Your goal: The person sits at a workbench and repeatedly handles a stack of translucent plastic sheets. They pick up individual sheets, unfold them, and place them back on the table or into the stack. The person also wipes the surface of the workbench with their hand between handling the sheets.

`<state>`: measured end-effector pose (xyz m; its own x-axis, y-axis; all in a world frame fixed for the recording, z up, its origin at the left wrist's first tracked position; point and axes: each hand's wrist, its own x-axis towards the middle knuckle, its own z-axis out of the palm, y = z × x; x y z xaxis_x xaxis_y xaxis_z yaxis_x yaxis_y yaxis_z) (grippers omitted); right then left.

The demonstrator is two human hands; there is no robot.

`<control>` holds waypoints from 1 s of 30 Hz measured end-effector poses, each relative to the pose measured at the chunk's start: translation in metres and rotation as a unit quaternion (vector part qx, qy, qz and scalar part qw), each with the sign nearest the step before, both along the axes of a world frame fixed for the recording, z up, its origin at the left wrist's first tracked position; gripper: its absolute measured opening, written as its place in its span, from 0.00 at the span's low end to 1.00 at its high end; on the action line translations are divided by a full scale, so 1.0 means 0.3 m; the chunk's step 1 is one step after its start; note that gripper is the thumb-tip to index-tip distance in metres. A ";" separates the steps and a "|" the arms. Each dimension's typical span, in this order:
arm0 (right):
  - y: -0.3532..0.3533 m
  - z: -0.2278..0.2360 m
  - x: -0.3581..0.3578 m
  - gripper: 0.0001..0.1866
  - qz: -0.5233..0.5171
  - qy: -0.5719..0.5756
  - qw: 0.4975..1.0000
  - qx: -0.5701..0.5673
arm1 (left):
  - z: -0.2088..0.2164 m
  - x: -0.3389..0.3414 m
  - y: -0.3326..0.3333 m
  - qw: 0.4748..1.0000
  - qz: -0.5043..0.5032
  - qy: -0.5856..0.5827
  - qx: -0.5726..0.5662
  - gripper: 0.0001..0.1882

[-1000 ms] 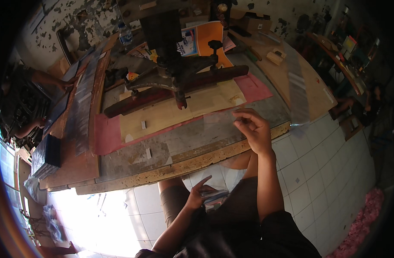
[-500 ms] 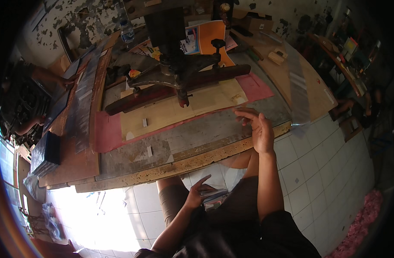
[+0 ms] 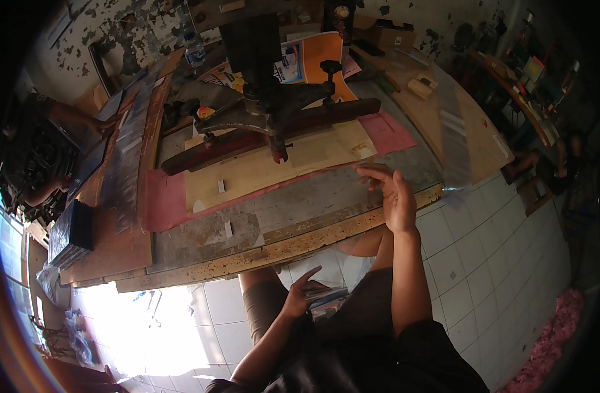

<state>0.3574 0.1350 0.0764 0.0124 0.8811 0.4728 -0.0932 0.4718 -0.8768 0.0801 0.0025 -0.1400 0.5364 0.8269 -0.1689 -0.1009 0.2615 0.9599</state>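
Down at my lap, my left hand (image 3: pixel 300 298) grips the edge of a stack of thin flat pieces (image 3: pixel 327 299) with a clear plastic sheen; one finger points out above it. What exactly the stack is, I cannot make out. My right hand (image 3: pixel 397 200) is raised over the table's front edge, palm turned left, fingers bent loosely and apart, holding nothing. Just beyond it on the table lies a cream sheet (image 3: pixel 280 160) on a pink sheet (image 3: pixel 167 200). A dark clamp-like press with a long bar (image 3: pixel 300 128) stands across the cream sheet.
Small pale tabs (image 3: pixel 228 229) lie near the worn wooden table edge (image 3: pixel 280 252). Clear plastic strips (image 3: pixel 454 131) lie on the right board, and a dark stack (image 3: pixel 70 234) stands at left. Another person's arm (image 3: pixel 83 118) reaches in at far left. A water bottle (image 3: pixel 194 49) stands behind.
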 end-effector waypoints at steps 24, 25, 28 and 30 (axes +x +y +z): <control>0.004 -0.007 0.001 0.34 0.000 0.001 1.000 0.012 | -0.006 0.001 0.002 1.000 0.010 0.007 -0.005 0.45; 0.004 -0.007 0.000 0.35 -0.003 -0.001 1.000 0.008 | -0.005 0.000 0.001 1.000 0.013 0.005 -0.011 0.44; 0.002 -0.006 -0.001 0.37 -0.005 0.000 1.000 -0.005 | 0.002 0.001 -0.002 1.000 0.018 0.004 -0.017 0.44; 0.005 -0.004 0.004 0.41 0.002 0.009 1.000 -0.014 | 0.005 -0.001 0.000 1.000 0.017 0.013 -0.009 0.43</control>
<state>0.3585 0.1364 0.0750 0.0171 0.8944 0.4470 -0.1116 0.4460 -0.8881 0.0797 0.0024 -0.1386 0.5033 0.8414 -0.1966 -0.0856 0.2750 0.9576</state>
